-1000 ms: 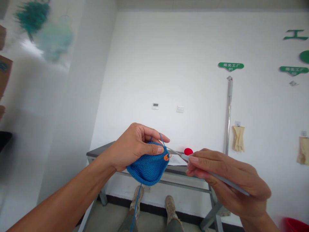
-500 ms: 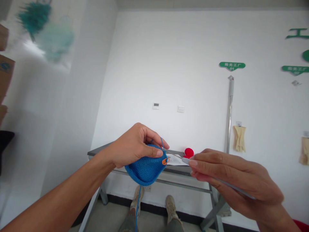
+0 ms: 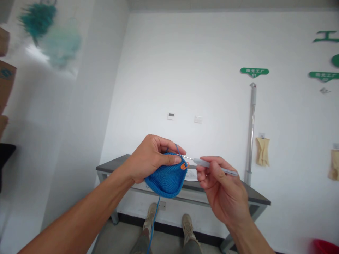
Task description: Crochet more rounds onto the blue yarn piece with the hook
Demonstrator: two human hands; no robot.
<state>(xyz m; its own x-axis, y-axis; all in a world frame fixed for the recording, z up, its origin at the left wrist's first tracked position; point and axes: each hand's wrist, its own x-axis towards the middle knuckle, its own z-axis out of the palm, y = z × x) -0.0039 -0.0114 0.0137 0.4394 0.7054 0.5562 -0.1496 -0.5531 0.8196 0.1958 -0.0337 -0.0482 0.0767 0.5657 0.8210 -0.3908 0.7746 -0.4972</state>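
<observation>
My left hand (image 3: 150,157) pinches the upper edge of a round blue crochet piece (image 3: 166,178), thumb on its front. An orange stitch marker (image 3: 184,165) is clipped at the piece's right rim. A blue yarn strand (image 3: 155,218) hangs from the piece down toward my legs. My right hand (image 3: 221,188) grips a grey-handled crochet hook (image 3: 212,164), whose metal tip reaches left to the rim beside the marker.
A grey metal table (image 3: 254,197) stands against the white wall behind my hands, with a sheet of paper (image 3: 192,175) on it. A metal pole (image 3: 251,130) and hanging gloves (image 3: 261,151) are at the right wall. My shoes (image 3: 188,225) rest on the floor. A red bin (image 3: 324,245) sits bottom right.
My right hand has turned its wrist down and come left and closer, swinging the hook's handle up to nearly level. The blue piece rose a little and turned. The red object behind is now hidden.
</observation>
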